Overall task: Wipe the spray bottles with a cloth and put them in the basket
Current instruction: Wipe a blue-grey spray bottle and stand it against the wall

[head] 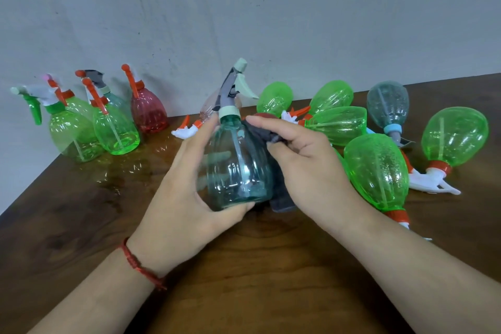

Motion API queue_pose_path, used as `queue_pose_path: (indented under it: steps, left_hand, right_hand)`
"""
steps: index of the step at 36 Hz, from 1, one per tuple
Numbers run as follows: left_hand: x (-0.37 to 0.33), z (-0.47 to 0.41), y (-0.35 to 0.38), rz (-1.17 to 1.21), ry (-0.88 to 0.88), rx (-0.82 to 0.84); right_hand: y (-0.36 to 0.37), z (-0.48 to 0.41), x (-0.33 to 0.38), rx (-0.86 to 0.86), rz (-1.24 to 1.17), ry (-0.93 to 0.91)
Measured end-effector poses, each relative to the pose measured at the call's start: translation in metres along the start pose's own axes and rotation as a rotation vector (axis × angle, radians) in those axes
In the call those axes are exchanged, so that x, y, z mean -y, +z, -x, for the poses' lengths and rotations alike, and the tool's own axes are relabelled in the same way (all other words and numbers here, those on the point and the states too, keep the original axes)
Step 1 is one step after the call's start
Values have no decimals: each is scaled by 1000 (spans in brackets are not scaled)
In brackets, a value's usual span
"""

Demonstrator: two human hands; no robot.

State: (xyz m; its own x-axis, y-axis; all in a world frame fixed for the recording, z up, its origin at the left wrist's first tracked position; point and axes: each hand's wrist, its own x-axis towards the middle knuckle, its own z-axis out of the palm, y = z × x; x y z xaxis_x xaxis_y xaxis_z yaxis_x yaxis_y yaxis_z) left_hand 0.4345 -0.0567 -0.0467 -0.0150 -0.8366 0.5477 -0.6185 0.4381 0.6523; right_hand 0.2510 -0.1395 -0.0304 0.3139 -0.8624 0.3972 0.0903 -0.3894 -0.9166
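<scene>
A left hand [187,179] grips an upright teal bottle [238,165] over a wooden table [244,279], fingers wrapped behind its body and thumb at the base. The right hand [306,160] pinches a bunched grey cloth [260,130] against the bottle's right side. Wiping appears to be under way. Beyond the left hand are standing bottles [116,130]; beside the right, lying bottles [376,171]. No basket shows, so the next move likely means finishing the wipe, then locating it.

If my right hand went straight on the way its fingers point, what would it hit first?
Your right hand would likely meet the teal bottle, the grey cloth it grips squeezed between.
</scene>
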Motion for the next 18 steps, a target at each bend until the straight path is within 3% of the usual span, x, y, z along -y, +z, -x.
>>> queue_pose_path:
  steps: [7, 12, 18]
  left_hand:
    - [-2, 0, 0, 106, -50, 95]
    - [5, -2, -3, -90, 25, 134]
    - [7, 0, 3, -144, 38, 6]
  right_hand:
    - [1, 3, -1, -8, 50, -79]
    - [3, 4, -5, -6, 200, -185]
    - [5, 10, -6, 34, 319, -294]
